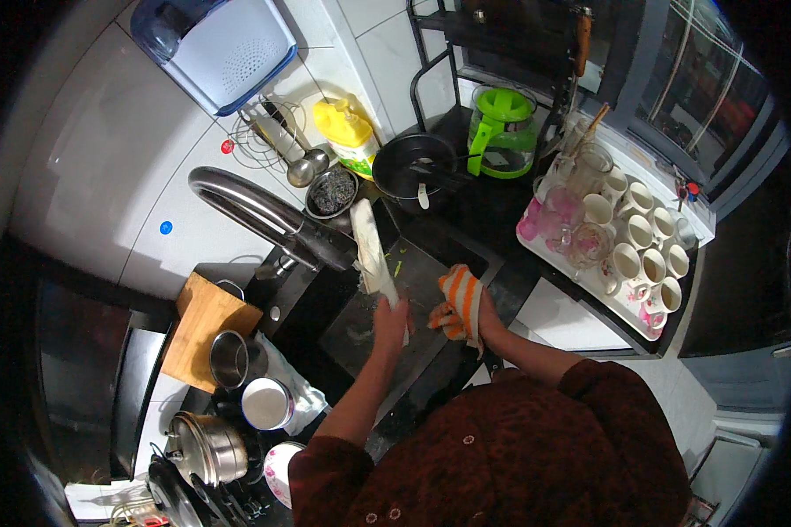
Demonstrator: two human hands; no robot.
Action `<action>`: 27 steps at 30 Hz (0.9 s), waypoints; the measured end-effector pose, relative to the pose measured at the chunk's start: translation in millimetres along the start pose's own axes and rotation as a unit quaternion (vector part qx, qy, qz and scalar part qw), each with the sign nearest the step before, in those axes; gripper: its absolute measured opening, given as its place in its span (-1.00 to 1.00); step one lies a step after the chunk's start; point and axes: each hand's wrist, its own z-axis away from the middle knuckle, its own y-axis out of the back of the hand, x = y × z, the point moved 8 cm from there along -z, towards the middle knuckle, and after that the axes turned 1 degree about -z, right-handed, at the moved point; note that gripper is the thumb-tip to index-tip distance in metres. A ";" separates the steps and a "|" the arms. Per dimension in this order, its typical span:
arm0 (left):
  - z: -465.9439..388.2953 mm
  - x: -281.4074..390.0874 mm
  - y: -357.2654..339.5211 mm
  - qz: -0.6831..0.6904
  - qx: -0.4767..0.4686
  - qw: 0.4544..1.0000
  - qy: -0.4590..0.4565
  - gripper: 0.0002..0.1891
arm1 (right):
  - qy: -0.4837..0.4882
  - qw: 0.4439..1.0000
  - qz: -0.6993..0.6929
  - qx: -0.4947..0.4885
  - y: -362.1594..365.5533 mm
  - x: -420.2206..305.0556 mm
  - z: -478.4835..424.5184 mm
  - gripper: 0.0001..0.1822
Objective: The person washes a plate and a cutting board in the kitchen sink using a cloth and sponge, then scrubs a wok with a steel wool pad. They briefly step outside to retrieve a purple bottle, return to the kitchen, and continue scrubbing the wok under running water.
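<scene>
My left hand grips the narrow handle of a long, flat, pale tool, which looks like a kitchen knife or cleaver. Its broad end points away from me, beside the spout of the metal faucet. Whether water is running is hard to tell. Over the dark sink, my right hand holds an orange-and-white striped cloth bunched around the fingers, apart from the tool. Small green scraps lie in the sink beyond my hands.
Behind the sink stand a bowl with a steel scourer, a yellow bottle and a black pan. A tray of mugs and glasses is at right, near a green-lidded jug. Left are a cutting board and pot.
</scene>
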 end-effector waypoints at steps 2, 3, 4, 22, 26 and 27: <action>31.4 12.1 10.5 -0.088 -0.002 0.996 -0.005 -0.83 | -0.015 0.999 -0.029 -0.012 -1.6 0.9 -0.7 -0.61; 48.8 16.0 16.2 -0.132 -0.007 0.991 -0.009 -0.81 | -0.020 0.999 -0.044 -0.015 -1.5 0.4 -0.4 -0.60; 65.2 17.2 18.7 -0.110 -0.040 0.993 0.001 -0.81 | -0.022 0.999 -0.036 -0.021 -2.9 -2.1 1.3 -0.60; 68.0 159.9 -40.2 -0.147 -0.087 0.968 -0.185 -0.53 | -0.074 0.991 -0.053 -0.096 -4.7 9.9 -11.5 -0.61; 5.1 198.9 -55.4 -0.226 0.047 0.938 -0.258 -0.61 | -0.100 0.979 -0.138 -0.110 -15.2 6.4 -9.4 -0.64; -14.3 195.5 -58.4 -0.215 0.023 0.951 -0.219 -0.64 | -0.121 0.977 -0.143 -0.100 -20.9 5.4 -5.5 -0.65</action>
